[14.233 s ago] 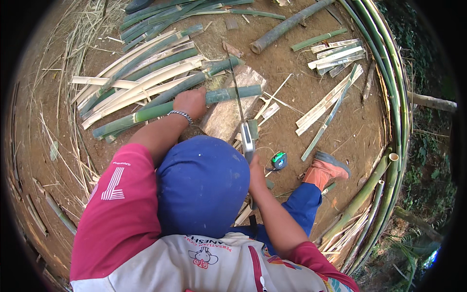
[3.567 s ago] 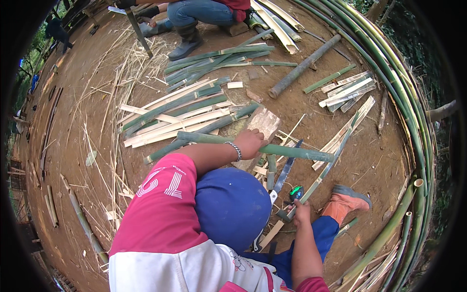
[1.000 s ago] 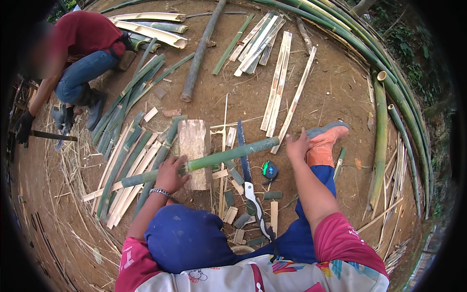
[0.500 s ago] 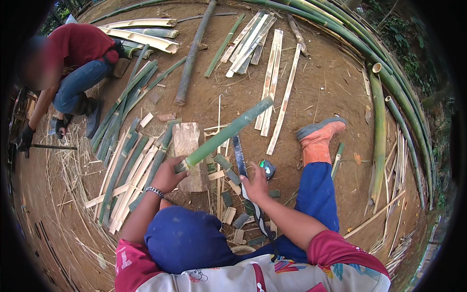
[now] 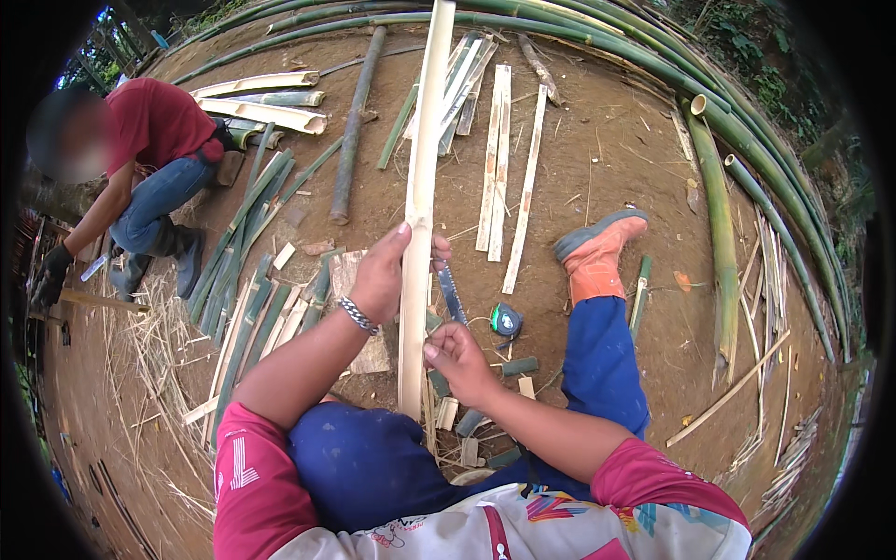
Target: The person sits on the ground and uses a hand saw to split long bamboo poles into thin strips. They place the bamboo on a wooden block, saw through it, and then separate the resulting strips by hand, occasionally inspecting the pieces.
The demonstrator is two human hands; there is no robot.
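Observation:
A long split bamboo strip (image 5: 422, 159) stands nearly upright in front of me, its pale hollow inner face showing. My left hand (image 5: 385, 273) is closed around its middle, with fingertips showing past the right edge. My right hand (image 5: 457, 362) has curled fingers, and its thumb and fingertips pinch at the strip's right edge lower down. Behind the strip lies a saw (image 5: 451, 294), partly hidden, with its toothed blade showing. To its right is a round black and green tape measure (image 5: 507, 321). A wooden block (image 5: 345, 271) lies behind my left forearm.
Green split bamboo (image 5: 266, 313) lies in rows at left. A crouching co-worker (image 5: 154, 140) handles a strip at far left. Short offcuts (image 5: 518, 367) surround my right hand. My orange boot (image 5: 597, 266) is stretched ahead. Whole bamboo poles (image 5: 717, 233) line the right side.
The bamboo has swung from a rightward slant to nearly upright, now showing its pale inside rather than its green skin. My right hand has moved from open and apart to the strip's edge.

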